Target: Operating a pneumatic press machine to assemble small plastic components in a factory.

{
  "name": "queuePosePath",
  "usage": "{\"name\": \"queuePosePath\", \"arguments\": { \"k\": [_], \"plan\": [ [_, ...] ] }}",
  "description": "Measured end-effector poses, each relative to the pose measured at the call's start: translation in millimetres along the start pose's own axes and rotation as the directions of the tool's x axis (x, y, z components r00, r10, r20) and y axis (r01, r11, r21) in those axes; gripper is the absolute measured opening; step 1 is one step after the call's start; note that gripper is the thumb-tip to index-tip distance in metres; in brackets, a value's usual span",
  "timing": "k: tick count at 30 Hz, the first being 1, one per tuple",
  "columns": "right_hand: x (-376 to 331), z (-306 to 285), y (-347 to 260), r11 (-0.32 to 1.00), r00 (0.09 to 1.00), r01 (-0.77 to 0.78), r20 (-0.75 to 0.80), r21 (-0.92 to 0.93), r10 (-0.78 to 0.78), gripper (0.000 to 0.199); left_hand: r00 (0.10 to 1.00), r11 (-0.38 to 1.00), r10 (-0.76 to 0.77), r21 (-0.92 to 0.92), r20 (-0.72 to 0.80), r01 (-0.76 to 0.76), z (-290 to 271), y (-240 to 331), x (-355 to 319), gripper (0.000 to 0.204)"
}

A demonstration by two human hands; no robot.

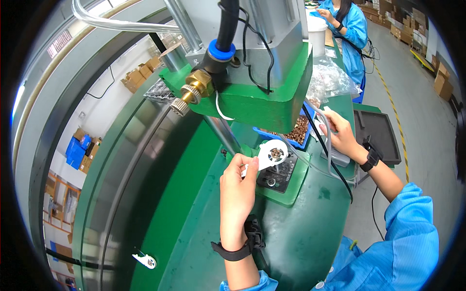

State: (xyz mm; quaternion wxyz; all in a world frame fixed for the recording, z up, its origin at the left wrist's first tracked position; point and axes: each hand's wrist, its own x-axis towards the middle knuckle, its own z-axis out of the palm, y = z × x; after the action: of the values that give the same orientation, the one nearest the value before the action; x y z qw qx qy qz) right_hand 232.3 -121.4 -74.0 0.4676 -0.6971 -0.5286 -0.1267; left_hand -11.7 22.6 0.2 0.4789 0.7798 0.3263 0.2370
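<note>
Between the thumb and fingers of my left hand [238,186] is a white plastic part [264,160]. Its round end, with a metal piece in the centre, points away from the hand over the press's black base plate [286,175]. My right hand [341,136] is raised at the right edge of the bench, beside a grey cable [328,145] and a blue bin [307,138] of small brass-coloured pieces [297,132]. Its fingers are curled together near a small white bit; what they hold, if anything, I cannot make out.
The green press head [252,109] hangs over the bench [301,223] on a metal column [222,135]. Another white part [144,260] lies on the green belt [167,228] at left. Clear plastic bags [330,80], a black tray [376,136] and a person in blue [353,29] are at right.
</note>
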Motion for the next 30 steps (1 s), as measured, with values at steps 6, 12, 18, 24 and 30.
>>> {"name": "queuePosePath", "arguments": {
  "k": [6,12,18,24,30],
  "plan": [
    [6.8,3.2,1.1,1.000,0.999,0.004,-0.050,0.021,-0.003,0.025,0.999,0.999,0.049,0.005,-0.014,-0.049,3.6,-1.9,1.9,0.023],
    [46.5,25.6,-2.0,0.888,0.922,0.306,0.339,-0.343,-0.187,0.017,0.994,0.993,0.101,-0.062,-0.028,-0.103,5.7,-7.2,2.2,0.019],
    [60.2,60.4,28.6,0.857,0.851,0.444,0.420,-0.259,-0.314,0.026,0.993,0.993,0.110,-0.039,-0.051,-0.112,9.9,-5.7,2.5,0.019],
    [70.4,64.4,14.9,0.978,0.795,0.112,0.606,-0.175,0.017,0.051,0.993,0.977,0.091,-0.186,-0.073,-0.103,8.6,-7.3,3.1,0.017],
    [64.6,54.8,-2.6,0.936,0.867,0.255,0.486,-0.243,-0.110,0.014,0.994,0.878,0.109,-0.469,0.010,-0.092,-28.8,-3.0,4.1,0.015]
  ]
}}
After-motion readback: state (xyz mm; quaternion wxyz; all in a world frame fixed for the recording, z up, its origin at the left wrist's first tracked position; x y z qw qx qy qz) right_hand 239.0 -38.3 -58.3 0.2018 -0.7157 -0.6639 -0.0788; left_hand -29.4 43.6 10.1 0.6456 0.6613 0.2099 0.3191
